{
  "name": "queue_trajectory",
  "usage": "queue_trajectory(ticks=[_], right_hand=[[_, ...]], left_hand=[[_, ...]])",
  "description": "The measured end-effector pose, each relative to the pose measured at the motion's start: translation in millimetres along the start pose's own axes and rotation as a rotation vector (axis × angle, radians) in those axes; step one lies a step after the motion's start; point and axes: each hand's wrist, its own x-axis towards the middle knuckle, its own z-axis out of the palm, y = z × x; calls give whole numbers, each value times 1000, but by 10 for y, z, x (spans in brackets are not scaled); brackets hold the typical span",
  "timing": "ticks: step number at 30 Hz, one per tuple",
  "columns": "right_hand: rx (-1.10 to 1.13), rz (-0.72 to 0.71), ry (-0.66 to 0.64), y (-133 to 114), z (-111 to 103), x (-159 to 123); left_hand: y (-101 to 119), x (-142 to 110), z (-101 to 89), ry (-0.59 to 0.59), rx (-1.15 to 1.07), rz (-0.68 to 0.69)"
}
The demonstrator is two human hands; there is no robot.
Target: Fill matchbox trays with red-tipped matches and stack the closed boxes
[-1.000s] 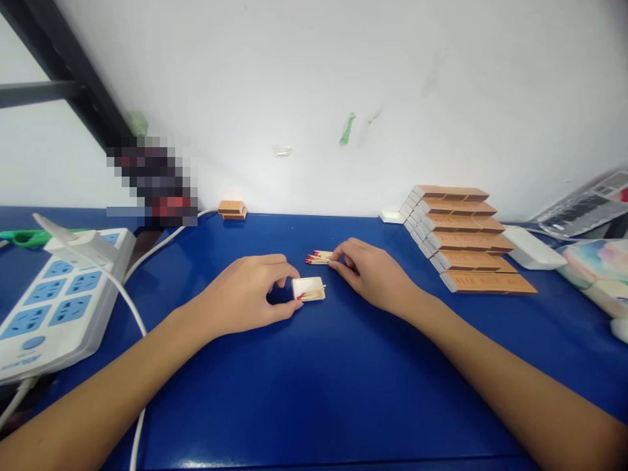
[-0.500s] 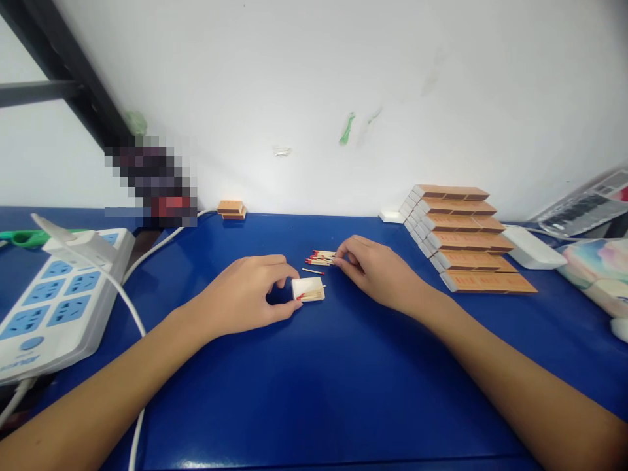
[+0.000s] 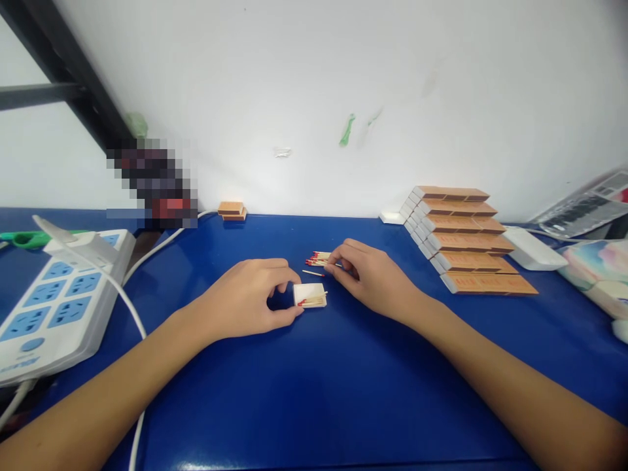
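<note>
A small white matchbox tray [image 3: 310, 294] lies on the blue table [image 3: 314, 392] with a few red-tipped matches in it. My left hand [image 3: 248, 297] curls round the tray's left end, thumb and fingers pinching it. Just behind the tray is a loose pile of matches [image 3: 318, 259], with one single match [image 3: 313, 273] lying apart in front of it. My right hand [image 3: 367, 275] rests at the pile's right side, its fingertips pinched together on matches there.
A stepped stack of matchboxes [image 3: 461, 239] stands at the right, with a white box [image 3: 534, 248] beside it. Two matchboxes [image 3: 232, 210] sit by the wall. A white power strip [image 3: 59, 294] and cable [image 3: 132, 307] lie at the left.
My right hand drew back slightly, then moved left over the pile again. One match now lies apart in front of the pile. The left hand and tray barely moved.
</note>
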Motion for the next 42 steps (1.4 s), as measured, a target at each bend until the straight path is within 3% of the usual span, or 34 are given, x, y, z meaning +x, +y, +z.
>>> queue_trajectory(ticks=[10, 16, 24, 30, 36, 42], right_hand=[[-116, 80, -61, 215, -43, 27], [-90, 74, -56, 205, -38, 23], [-133, 117, -161, 195, -60, 22], [-28, 48, -90, 4, -187, -12], [-14, -59, -233, -282, -75, -86], [-28, -78, -230, -320, -34, -97]], left_hand=[[15, 16, -14, -4, 12, 0], [15, 20, -13, -7, 13, -6], [4, 14, -15, -4, 12, 9], [5, 29, -4, 0, 21, 12], [-4, 18, 7, 13, 11, 8], [-7, 19, 10, 16, -3, 4]])
